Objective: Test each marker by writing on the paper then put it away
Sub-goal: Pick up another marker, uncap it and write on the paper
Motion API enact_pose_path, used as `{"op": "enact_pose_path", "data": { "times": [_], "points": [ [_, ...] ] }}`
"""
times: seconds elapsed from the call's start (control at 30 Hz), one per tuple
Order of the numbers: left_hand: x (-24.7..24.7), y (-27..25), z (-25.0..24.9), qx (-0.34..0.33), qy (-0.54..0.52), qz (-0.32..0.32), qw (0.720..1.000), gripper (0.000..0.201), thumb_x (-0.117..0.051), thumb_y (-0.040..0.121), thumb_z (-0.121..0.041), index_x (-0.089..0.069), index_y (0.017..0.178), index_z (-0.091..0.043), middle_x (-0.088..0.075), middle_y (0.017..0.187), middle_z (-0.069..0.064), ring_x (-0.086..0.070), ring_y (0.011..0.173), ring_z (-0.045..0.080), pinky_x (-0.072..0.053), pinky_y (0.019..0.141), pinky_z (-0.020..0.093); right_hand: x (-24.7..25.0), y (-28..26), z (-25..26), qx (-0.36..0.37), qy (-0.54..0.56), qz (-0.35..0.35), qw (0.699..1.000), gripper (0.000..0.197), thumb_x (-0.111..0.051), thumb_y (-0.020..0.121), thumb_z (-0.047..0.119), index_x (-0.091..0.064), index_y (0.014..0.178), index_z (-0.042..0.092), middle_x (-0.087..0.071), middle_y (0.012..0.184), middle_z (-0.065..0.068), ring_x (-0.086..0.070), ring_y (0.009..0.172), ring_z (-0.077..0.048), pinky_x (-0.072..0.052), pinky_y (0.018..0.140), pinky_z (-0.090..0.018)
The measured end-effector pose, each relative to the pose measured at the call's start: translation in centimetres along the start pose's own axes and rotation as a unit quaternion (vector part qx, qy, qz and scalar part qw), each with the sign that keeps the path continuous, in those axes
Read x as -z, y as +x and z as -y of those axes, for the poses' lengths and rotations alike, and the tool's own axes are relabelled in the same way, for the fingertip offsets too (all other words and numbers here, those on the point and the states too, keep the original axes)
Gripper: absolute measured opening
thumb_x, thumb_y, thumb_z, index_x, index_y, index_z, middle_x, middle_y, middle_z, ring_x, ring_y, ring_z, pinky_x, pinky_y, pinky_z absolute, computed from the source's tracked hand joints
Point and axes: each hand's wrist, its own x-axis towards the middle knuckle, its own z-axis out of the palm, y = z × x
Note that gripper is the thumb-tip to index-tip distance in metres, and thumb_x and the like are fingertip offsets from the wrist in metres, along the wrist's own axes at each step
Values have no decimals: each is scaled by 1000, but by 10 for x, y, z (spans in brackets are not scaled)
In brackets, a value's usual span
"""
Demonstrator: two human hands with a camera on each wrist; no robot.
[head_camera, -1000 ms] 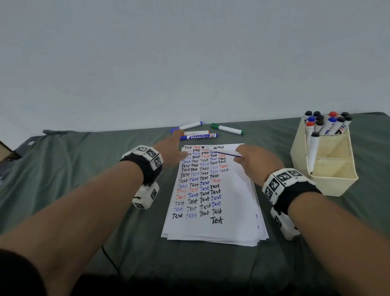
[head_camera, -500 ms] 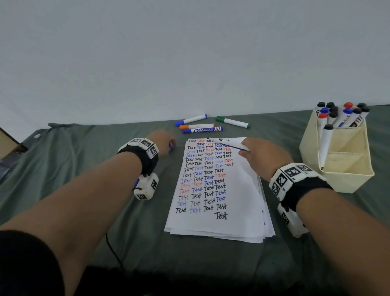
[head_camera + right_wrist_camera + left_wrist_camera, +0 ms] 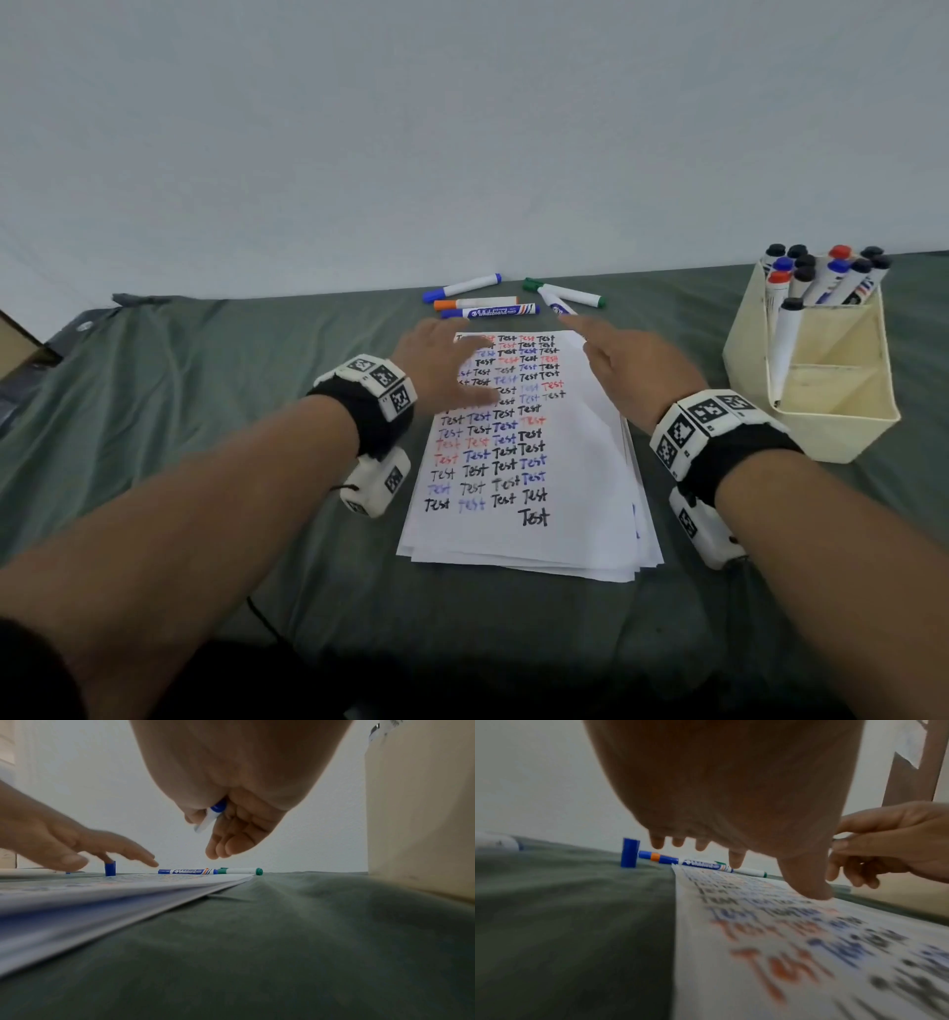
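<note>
From above, the person is leaning over the stack of paper [image 3: 518, 452] on the green cloth [image 3: 205, 411], with the right hand [image 3: 624, 367] pinching an uncapped blue marker [image 3: 557, 304] whose tip is pointing away past the top edge of the sheet, and the left hand [image 3: 441, 367] spreading flat, fingers straight, over the upper left of the writing. Four more markers [image 3: 488, 303] are lying beyond the sheet, and the cream holder [image 3: 821, 411] with tested ones is standing to the right. Through the left wrist camera, the thumb is pressing the page while a blue cap [image 3: 629, 855] is standing upright on the cloth just off the paper's corner. Through the right wrist camera, the fingers are curling round the marker's barrel [image 3: 209, 817], and the holder's wall [image 3: 421, 811] is looming close on the right. I'd say the writing step is the one in hand: the left palm ought to be pinning the loose sheets so they aren't sliding, the tip coming down in the blank right column, and the cap being kept within reach so it isn't rolling off.
</note>
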Motion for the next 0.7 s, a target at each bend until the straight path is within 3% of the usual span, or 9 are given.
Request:
{"op": "enact_pose_path", "data": {
  "times": [0.07,0.13,0.3,0.4,0.5,0.57,0.6,0.63,0.7],
  "points": [
    [-14,-7,-11,20,-25,81,996,104,-40,65,-96,-11,153,-48,2,166,-1,-2,152,30,-14,120,55,0,0,-1,7,-4,-1,1000,46,-35,108,25,-46,148,43,-72,105,-5,-58,80,-20,-35,65,-28],
    [-25,-11,-15,49,-54,141,987,115,-37,55,-102,4,151,-53,18,165,0,9,152,31,-8,121,56,-1,-1,-1,17,-5,1,1000,43,-38,107,23,-54,143,39,-72,117,-6,-63,94,-24,-39,71,-29],
    [-38,-12,-19,63,-45,139,987,123,-26,49,-105,16,151,-49,27,162,11,19,150,35,3,121,50,-1,-2,-1,9,0,32,999,46,-54,101,25,-52,143,41,-70,125,3,-64,105,-21,-53,91,-34],
    [-42,-12,-21,62,-48,127,989,124,-23,49,-106,16,151,-48,27,162,13,19,150,36,4,120,51,3,0,-1,6,21,26,999,47,-53,102,18,-52,144,38,-71,126,1,-65,113,-24,-52,96,-38],
    [-44,-10,-21,64,-54,127,988,134,-14,35,-110,17,150,-49,27,162,12,20,150,34,4,121,51,11,0,0,-17,157,-44,986,29,-59,100,29,-66,127,37,-74,100,14,-68,93,-15,-52,85,-29],
    [-44,-9,-20,65,-58,128,988,137,-11,29,-111,17,149,-51,27,162,11,20,150,34,4,121,52,14,1,2,-71,301,-123,943,14,-63,97,38,-73,104,31,-66,72,18,-61,66,-6,-49,66,-22],
    [-45,-8,-20,66,-62,131,987,138,-11,28,-112,18,148,-51,28,161,11,21,150,33,5,121,52,13,2,4,-111,385,-159,902,15,-62,97,39,-71,96,27,-62,64,15,-56,56,-7,-48,59,-21],
    [-45,-8,-20,67,-64,133,987,138,-12,28,-112,18,148,-52,29,161,10,21,150,33,5,121,52,11,4,6,-159,478,-185,844,19,-61,99,38,-68,92,21,-60,62,12,-53,52,-9,-48,55,-23],
    [-44,-7,-20,68,-64,139,986,137,-14,28,-112,19,147,-52,30,161,10,22,150,33,5,121,52,7,6,11,-250,650,-196,690,25,-58,103,36,-60,92,14,-58,64,2,-54,51,-12,-52,52,-26]
  ]
}}
